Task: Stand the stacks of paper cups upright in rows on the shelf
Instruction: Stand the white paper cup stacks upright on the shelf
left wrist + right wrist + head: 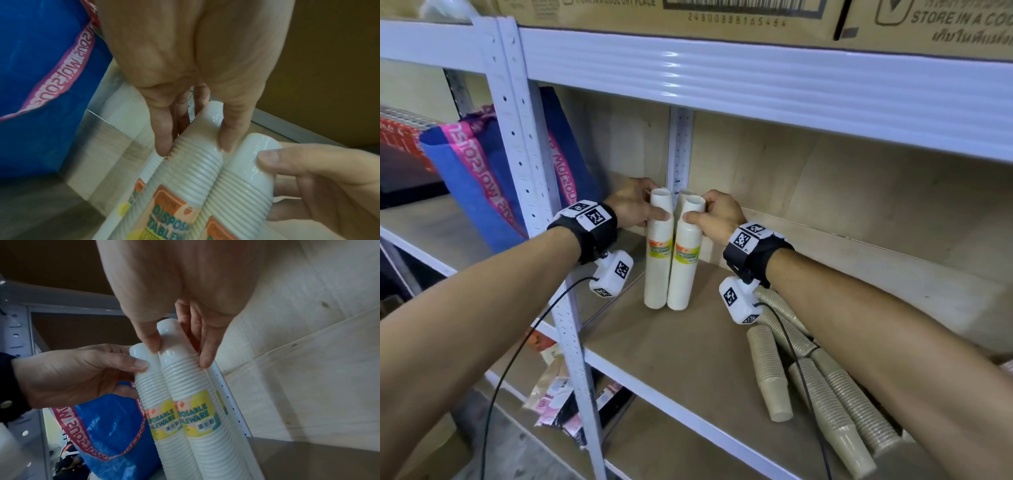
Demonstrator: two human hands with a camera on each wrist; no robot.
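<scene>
Two white, shrink-wrapped stacks of paper cups stand upright side by side at the back left of the shelf board. My left hand grips the top of the left stack; in the left wrist view my left hand pinches that stack between thumb and fingers. My right hand grips the top of the right stack, and its thumb and fingers pinch this stack. A third white stack stands behind them, mostly hidden.
Several brown cup stacks lie flat on the shelf at the right, under my right forearm. A blue and pink bag hangs left of the white upright post. Cardboard boxes sit on the shelf above.
</scene>
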